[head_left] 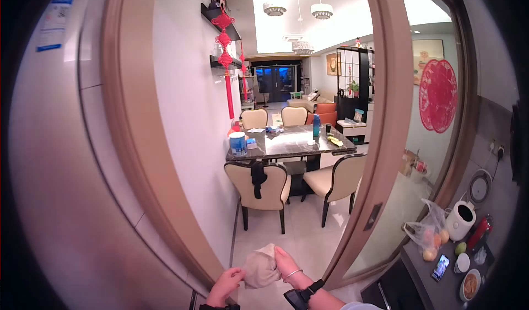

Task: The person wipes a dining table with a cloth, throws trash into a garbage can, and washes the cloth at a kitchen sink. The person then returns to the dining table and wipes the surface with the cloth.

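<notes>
A crumpled beige-grey cloth (pixel 260 270) hangs between my two hands at the bottom of the head view, in front of a doorway. My right hand (pixel 287 264) grips its upper right part, thumb and fingers closed on the fabric. At the cloth's left edge, my left hand (pixel 226 283) has its fingers bent and pinched on the fabric. Dark bands circle both wrists, and a bracelet shows on the right one.
A door frame (pixel 380 144) stands around the opening. Beyond it are a marble dining table (pixel 286 144) and several chairs (pixel 259 186). On the right counter are a phone (pixel 441 267), a bowl of food (pixel 470 286), fruit in a bag (pixel 428 238) and a white appliance (pixel 460 220).
</notes>
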{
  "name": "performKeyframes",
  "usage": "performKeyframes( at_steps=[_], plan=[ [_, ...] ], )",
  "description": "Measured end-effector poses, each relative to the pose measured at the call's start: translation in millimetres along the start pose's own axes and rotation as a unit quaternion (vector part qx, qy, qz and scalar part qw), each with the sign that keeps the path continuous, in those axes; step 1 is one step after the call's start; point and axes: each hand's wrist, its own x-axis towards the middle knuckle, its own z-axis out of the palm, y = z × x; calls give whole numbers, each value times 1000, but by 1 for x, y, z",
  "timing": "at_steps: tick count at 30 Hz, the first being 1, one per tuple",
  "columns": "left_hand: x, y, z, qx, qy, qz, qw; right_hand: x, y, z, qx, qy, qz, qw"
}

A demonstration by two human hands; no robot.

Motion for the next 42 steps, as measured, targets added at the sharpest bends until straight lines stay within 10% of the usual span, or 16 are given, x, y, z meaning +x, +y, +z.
performKeyframes(
  at_steps=[9,22,31,34,42],
  plan=[
    [277,89,-4,54,-43,279,958,211,-61,-62,1,98,-107,989],
    [531,190,140,-121,-212,116,963,417,-140,-231,-3,202,-18,979],
    [657,285,266,-184,-287,68,938,517,-222,-345,11,92,94,991],
    [682,306,316,-117,-384,38,915,529,-227,-384,230,-3,-3,973],
    [762,335,426,-10,-561,20,827,527,-275,-482,178,189,-175,950]
  ],
)
